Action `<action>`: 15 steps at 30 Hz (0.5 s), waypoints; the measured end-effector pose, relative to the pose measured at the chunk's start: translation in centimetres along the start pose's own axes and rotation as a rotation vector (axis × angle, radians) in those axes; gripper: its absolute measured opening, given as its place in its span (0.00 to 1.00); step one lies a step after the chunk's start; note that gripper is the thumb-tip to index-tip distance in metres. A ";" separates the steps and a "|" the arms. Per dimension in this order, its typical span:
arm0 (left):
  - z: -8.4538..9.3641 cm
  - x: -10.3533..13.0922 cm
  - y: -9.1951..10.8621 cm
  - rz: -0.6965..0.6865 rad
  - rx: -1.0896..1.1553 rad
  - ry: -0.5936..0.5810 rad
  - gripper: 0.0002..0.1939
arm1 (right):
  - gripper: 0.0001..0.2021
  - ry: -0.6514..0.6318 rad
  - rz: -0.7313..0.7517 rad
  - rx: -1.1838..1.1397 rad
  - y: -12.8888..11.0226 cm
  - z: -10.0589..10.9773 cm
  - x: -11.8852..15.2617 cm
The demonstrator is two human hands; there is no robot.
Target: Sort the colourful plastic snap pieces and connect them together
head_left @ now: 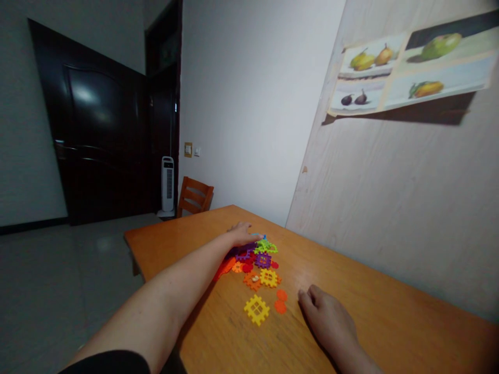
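Observation:
My left hand (242,235) reaches to the far end of a pile of colourful plastic building pieces. Its thumb stretches right, apart from the other fingers, close to a small blue piece (264,237) and a lime-green piece (266,246). Part of the pile is hidden behind the hand and forearm. Purple (263,260), red and orange pieces lie nearer me. A yellow square window-like piece (257,309) lies flat at the near end, beside two orange discs (280,301). My right hand (329,317) rests on the table as a loose fist, right of the discs, with no piece showing in it.
The wooden table (370,291) runs along a wall at the right. A wooden chair (196,195) stands at its far end, with a white tower heater (167,184) behind. Fruit pictures (413,67) hang on the wall, and a dark door (97,130) is at the left.

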State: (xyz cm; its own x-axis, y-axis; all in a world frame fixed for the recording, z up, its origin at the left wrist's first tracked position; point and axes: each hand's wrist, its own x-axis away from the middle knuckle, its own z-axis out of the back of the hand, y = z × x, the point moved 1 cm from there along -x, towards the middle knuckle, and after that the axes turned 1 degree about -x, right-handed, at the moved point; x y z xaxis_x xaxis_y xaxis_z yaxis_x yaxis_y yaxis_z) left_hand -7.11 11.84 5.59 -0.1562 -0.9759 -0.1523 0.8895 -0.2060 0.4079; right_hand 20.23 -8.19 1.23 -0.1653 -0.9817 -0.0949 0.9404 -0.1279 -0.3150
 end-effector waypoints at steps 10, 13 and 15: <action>-4.0 -2.5 5.5 0.027 -0.131 -0.222 0.60 | 0.21 0.037 0.009 -0.006 -0.2 0.0 0.2; -4.3 -2.6 5.6 0.027 -0.117 -0.170 0.48 | 0.21 0.048 0.015 -0.018 -0.2 0.0 0.1; -4.3 -2.6 5.5 -0.008 -0.092 -0.112 0.39 | 0.21 0.049 0.016 -0.023 -0.2 0.0 0.1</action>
State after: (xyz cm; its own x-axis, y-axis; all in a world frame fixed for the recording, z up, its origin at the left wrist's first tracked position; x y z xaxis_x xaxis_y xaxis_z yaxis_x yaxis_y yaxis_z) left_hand 0.03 13.60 4.34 -0.2059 -0.9772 -0.0516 0.9228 -0.2115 0.3221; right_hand 20.03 -8.24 1.30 -0.1657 -0.9753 -0.1461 0.9360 -0.1089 -0.3347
